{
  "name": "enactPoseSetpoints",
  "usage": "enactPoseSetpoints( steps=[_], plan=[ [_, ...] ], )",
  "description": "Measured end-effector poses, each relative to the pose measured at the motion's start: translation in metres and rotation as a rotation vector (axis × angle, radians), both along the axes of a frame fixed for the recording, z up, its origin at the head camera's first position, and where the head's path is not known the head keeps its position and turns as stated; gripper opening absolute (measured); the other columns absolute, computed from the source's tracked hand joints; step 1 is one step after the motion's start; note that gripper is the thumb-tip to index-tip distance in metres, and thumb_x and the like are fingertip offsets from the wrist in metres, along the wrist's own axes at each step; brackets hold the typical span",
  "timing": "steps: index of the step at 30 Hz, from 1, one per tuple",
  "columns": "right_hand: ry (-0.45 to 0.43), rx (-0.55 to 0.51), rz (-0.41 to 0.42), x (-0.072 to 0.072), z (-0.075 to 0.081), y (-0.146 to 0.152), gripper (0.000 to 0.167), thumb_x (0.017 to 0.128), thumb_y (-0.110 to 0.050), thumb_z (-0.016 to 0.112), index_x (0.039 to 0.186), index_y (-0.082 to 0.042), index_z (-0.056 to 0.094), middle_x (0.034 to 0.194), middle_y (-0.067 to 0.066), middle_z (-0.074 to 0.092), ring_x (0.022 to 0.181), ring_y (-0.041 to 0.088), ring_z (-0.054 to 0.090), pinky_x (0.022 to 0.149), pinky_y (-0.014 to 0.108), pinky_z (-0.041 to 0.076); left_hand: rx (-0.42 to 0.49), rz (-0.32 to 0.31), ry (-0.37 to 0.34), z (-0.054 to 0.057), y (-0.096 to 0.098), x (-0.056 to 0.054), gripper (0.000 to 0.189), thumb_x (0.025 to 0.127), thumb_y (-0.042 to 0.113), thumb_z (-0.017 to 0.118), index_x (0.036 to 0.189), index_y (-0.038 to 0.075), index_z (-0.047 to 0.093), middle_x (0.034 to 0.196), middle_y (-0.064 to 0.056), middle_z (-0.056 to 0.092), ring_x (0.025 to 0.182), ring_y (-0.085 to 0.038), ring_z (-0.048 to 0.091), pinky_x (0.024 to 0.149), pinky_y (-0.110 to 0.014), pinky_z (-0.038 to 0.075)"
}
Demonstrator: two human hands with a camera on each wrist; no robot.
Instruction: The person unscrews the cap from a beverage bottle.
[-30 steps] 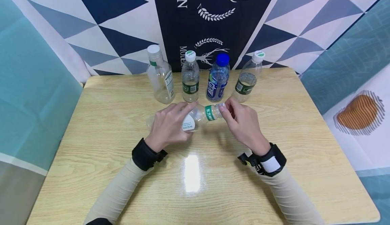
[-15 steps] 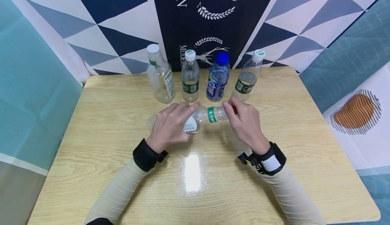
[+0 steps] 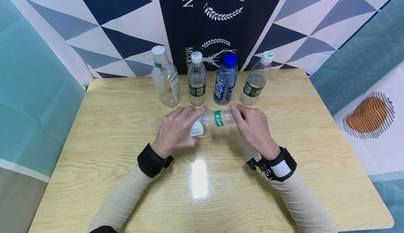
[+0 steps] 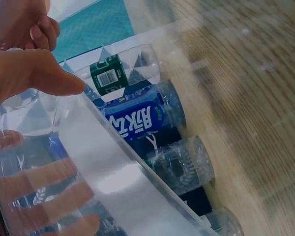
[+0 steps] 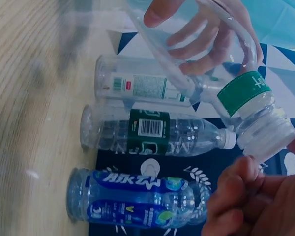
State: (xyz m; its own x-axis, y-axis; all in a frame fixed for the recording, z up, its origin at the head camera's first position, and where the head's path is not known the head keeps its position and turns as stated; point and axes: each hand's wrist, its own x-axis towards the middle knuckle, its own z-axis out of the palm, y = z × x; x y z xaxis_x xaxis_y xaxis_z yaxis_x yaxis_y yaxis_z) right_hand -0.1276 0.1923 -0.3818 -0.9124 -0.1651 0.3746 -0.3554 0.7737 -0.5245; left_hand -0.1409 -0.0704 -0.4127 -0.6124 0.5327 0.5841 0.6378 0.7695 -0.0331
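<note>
A large clear plastic bottle (image 3: pixel 206 115) with a white round label and a green neck band lies on its side, held just over or on the table; which of the two I cannot tell. My left hand (image 3: pixel 176 129) grips its body from above, fingers spread around it. At its mouth end, my right hand (image 3: pixel 254 126) curls thumb and fingers. The right wrist view shows the translucent neck end (image 5: pixel 268 137) between that thumb and the fingertips (image 5: pixel 246 169). Whether a cap sits there is hard to tell.
Behind the hands, several bottles stand in a row: a tall clear one (image 3: pixel 165 82), a small green-labelled one (image 3: pixel 197 85), a blue-capped one (image 3: pixel 225 85) and another green-labelled one (image 3: pixel 254 85). They stand on a wooden table (image 3: pixel 104 138), before a patterned cloth (image 3: pixel 126 22).
The bottle and the right hand have shifted slightly to the right since a second ago, and the right thumb covers more of the mouth end. The left hand keeps its grip.
</note>
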Motion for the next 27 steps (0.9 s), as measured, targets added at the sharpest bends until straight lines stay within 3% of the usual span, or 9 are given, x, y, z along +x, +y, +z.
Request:
enactPoseSetpoints(
  steps=[6,11,15,20,24,27],
  plan=[
    [0.223,0.037,0.12,-0.0016,-0.0003,0.0054,0.058,0.107,-0.053,0.037,0.086,-0.007,0.065,0.066,0.002,0.059,0.053,0.012,0.044,0.05,0.028,0.032,0.019,0.01,-0.047,0.0009,-0.0024,-0.0011,0.097,0.057,0.053,0.086,0.146,0.028,0.056,0.116,-0.007,0.074,0.088,-0.025,0.072,0.044,-0.033,0.05],
    [0.285,0.003,0.161,-0.0021,0.0001,0.0058,0.045,0.102,-0.042,0.047,0.096,-0.002,0.067,0.071,0.006,0.066,0.055,0.015,0.054,0.052,0.028,0.041,0.018,0.014,-0.069,0.0017,-0.0031,-0.0016,0.099,0.057,0.054,0.086,0.147,0.028,0.054,0.116,-0.006,0.073,0.087,-0.024,0.071,0.043,-0.032,0.049],
    [0.279,-0.059,0.173,-0.0032,-0.0021,0.0047,0.034,0.093,-0.031,0.054,0.097,-0.001,0.068,0.071,0.006,0.067,0.057,0.015,0.055,0.053,0.026,0.043,0.016,0.018,-0.081,0.0012,-0.0031,-0.001,0.1,0.056,0.054,0.088,0.147,0.028,0.054,0.116,-0.005,0.073,0.087,-0.024,0.071,0.043,-0.033,0.048],
    [0.236,-0.146,0.151,-0.0037,-0.0034,0.0036,0.027,0.098,-0.026,0.057,0.095,-0.003,0.07,0.069,0.003,0.065,0.057,0.008,0.05,0.054,0.018,0.037,0.016,0.008,-0.059,0.0014,-0.0024,-0.0009,0.095,0.059,0.052,0.086,0.146,0.028,0.056,0.116,-0.006,0.073,0.089,-0.025,0.072,0.046,-0.034,0.051],
    [0.169,-0.138,0.081,-0.0027,-0.0017,0.0023,0.031,0.101,-0.033,0.056,0.094,-0.006,0.069,0.068,0.001,0.065,0.057,0.009,0.052,0.056,0.021,0.037,0.012,0.001,-0.039,0.0014,-0.0017,-0.0016,0.092,0.061,0.05,0.084,0.146,0.027,0.056,0.115,-0.007,0.074,0.09,-0.027,0.072,0.048,-0.035,0.054],
    [0.102,-0.101,0.013,-0.0014,-0.0007,0.0013,0.041,0.102,-0.043,0.052,0.084,-0.009,0.066,0.061,0.0,0.062,0.053,0.012,0.051,0.054,0.028,0.036,0.006,0.007,-0.027,0.0014,-0.002,-0.0017,0.093,0.06,0.05,0.084,0.145,0.027,0.057,0.115,-0.007,0.074,0.089,-0.027,0.072,0.047,-0.035,0.053]
  ],
)
